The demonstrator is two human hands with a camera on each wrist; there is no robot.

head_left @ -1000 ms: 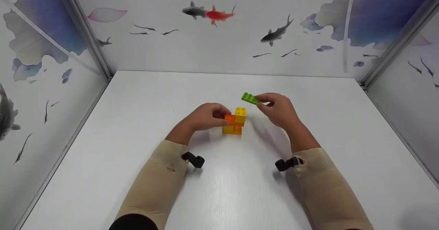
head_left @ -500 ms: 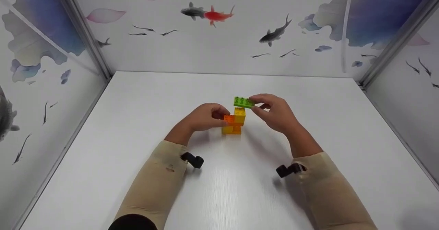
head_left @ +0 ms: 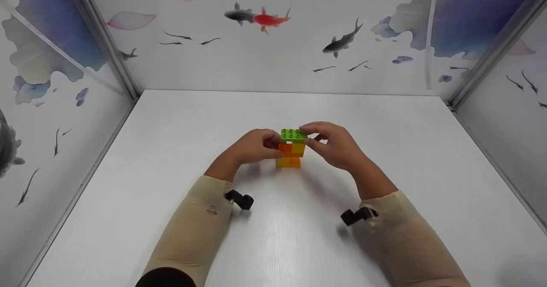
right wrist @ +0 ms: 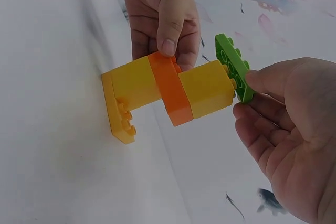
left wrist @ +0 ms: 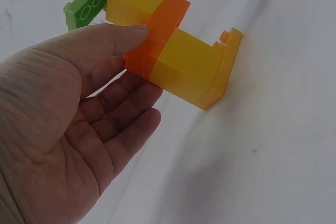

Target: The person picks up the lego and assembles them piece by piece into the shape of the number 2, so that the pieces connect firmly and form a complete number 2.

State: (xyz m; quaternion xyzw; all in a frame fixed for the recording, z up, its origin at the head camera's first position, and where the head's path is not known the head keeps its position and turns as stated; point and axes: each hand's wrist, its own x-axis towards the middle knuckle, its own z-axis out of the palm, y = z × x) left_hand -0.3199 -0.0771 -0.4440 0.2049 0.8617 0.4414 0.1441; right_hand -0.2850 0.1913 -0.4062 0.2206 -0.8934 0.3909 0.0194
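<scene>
A small stack of toy building bricks stands on the table. Its flat yellow-orange base plate (right wrist: pixel 113 114) carries a yellow brick (left wrist: pixel 189 61), then an orange plate (right wrist: pixel 170 90), then a second yellow brick (right wrist: pixel 207 90). My left hand (head_left: pixel 257 146) pinches the orange plate from the left, thumb on its near side. Between thumb and fingers, my right hand (head_left: pixel 335 145) holds a green studded plate (head_left: pixel 291 136) by its right end. The green plate lies right over the top yellow brick, whose studs still show beside it in the right wrist view; whether they touch I cannot tell.
The white table (head_left: pixel 273 235) runs back to a white wall (head_left: pixel 299 56) printed with fish and petals. Side panels close it in on the left and right. A black wrist mount (head_left: pixel 240 199) sticks out from the left sleeve, another mount (head_left: pixel 358 215) from the right.
My right hand has brought the green plate leftward and slightly down, from right of the stack to over its top brick. The left hand keeps its hold on the orange plate.
</scene>
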